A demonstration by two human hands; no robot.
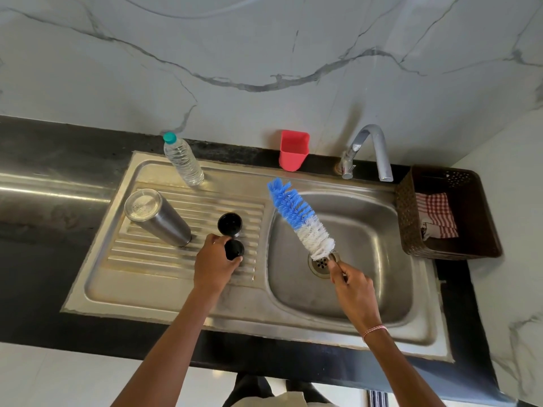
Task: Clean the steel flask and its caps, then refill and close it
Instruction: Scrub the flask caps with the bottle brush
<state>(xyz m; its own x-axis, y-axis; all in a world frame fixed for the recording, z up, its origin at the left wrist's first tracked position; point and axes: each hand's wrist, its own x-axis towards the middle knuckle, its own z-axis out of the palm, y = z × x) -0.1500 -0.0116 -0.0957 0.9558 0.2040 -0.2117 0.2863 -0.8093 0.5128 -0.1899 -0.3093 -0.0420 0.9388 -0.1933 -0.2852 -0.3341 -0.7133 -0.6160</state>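
The steel flask stands upside down on the ribbed drainboard, its base facing up. One black cap lies on the drainboard to its right. My left hand grips a second black cap just in front of the first. My right hand holds the handle of a blue-and-white bottle brush over the sink basin, bristles pointing up and to the left. A clear plastic water bottle with a teal lid stands at the drainboard's back edge.
A chrome tap curves over the basin's back right. A red plastic holder hangs on the marble wall behind the sink. A dark woven basket with a red checked cloth sits on the black counter at right.
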